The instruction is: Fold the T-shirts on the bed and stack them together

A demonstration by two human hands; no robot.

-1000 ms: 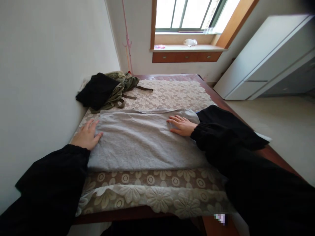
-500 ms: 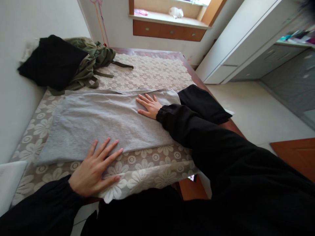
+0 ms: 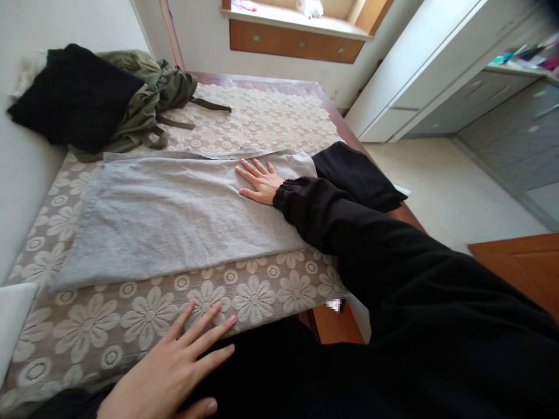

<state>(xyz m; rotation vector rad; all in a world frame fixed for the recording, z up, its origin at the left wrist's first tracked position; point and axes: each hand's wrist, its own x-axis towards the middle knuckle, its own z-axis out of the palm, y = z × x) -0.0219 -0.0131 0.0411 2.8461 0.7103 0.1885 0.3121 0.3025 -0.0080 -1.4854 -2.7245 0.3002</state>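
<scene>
A light grey garment (image 3: 174,215) lies spread in a long folded shape across the table, with slight wrinkles; which kind of garment it is I cannot tell. My right hand (image 3: 261,182) rests flat on its right part, fingers spread. My left hand (image 3: 174,355) is open, fingers apart, at the table's near edge, off the garment and nearest to the lace tablecloth (image 3: 255,298) with its flower pattern. Beyond the garment's right end lies a folded black cloth (image 3: 356,174), partly hidden by my right sleeve.
At the back left, a black cloth (image 3: 82,96) lies over an olive-green bag or garment with straps (image 3: 168,102), against the wall. A white object (image 3: 15,320) stands at the left edge. Brown drawers (image 3: 297,42) and a tall white cabinet (image 3: 393,75) are beyond the table.
My left hand has moved off the garment's near edge toward me, and the tablecloth's near edge now lies flatter. My right hand stays on the garment. The view has shifted slightly.
</scene>
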